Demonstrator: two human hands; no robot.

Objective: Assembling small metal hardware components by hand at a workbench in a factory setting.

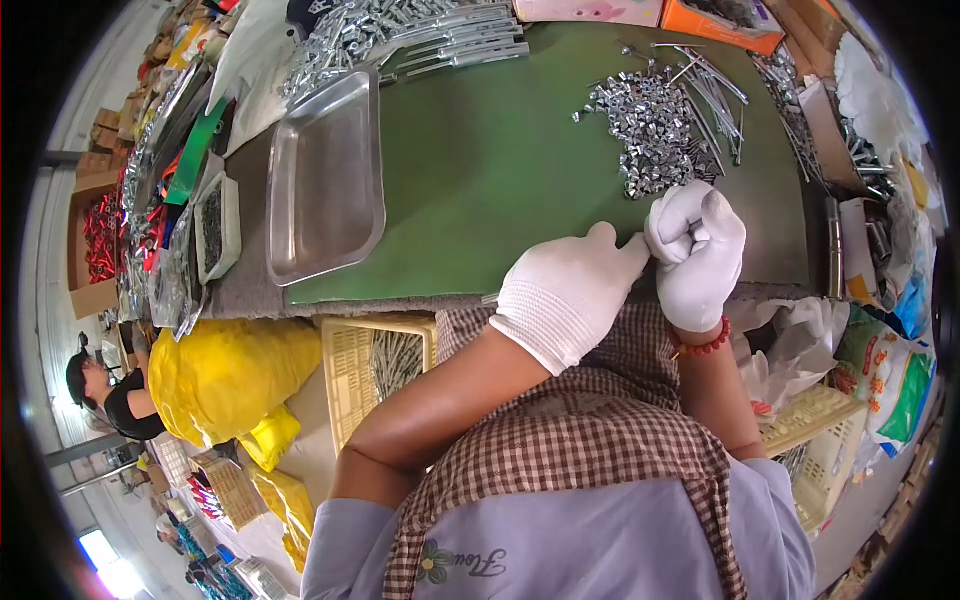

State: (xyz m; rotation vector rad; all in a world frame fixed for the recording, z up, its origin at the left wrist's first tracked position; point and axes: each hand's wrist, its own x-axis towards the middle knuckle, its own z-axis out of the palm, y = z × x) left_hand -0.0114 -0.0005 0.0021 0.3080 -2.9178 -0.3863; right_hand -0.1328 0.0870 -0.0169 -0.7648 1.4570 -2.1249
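Both of my hands wear white knit gloves and meet at the near edge of the green work mat [480,160]. My left hand [575,290] is closed, its fingertips against the fingers of my right; a short bit of silvery metal shows beside its cuff. Curled in a pinch, my right hand [702,250] hides whatever lies between its fingers. Just beyond it is a pile of small shiny metal nuts or sleeves [650,130]. Several long thin metal rods [715,95] lie along the pile's right side.
A shallow steel tray [375,225] stands at the left, with silvery metal parts [340,45] and a row of turnbuckle-like pieces [460,40] behind it. An orange box [720,30] sits at the far right. Yellow crates [340,400] and a yellow sack [235,375] are below. Another person [125,395] is far left.
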